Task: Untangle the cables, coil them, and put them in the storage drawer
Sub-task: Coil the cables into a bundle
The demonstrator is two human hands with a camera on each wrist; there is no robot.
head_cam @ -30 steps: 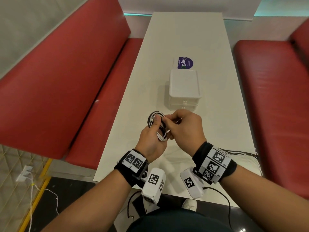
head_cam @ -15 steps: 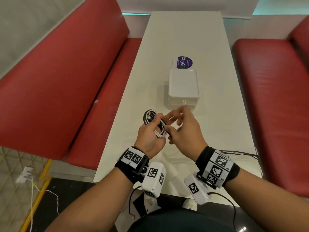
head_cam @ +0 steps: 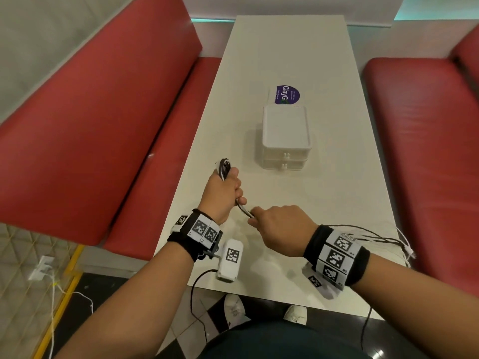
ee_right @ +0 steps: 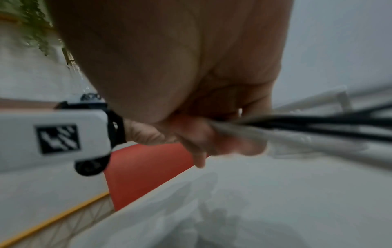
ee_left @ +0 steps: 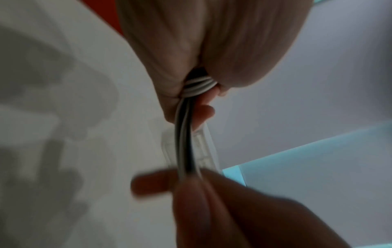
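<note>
My left hand [head_cam: 225, 189] grips a bundle of black and white cables [head_cam: 224, 167], whose loop sticks out above the fist. The same strands [ee_left: 186, 142] run down from my left hand [ee_left: 191, 58] to my right hand [head_cam: 278, 224], which pinches their lower end near the table's front. In the right wrist view the cables [ee_right: 307, 127] stretch taut from my right hand [ee_right: 212, 130]. The white storage drawer unit [head_cam: 286, 137] stands past both hands in the table's middle, both drawers closed.
A purple round sticker [head_cam: 287, 95] lies behind the drawer unit on the white table [head_cam: 285, 47]. Thin black wires [head_cam: 375, 235] trail off the table's right front corner. Red benches [head_cam: 90, 112] flank the table on both sides.
The hands have drawn apart: my left hand moved left and away with the coil, my right hand pulled back toward me, stretching the cable end between them.
</note>
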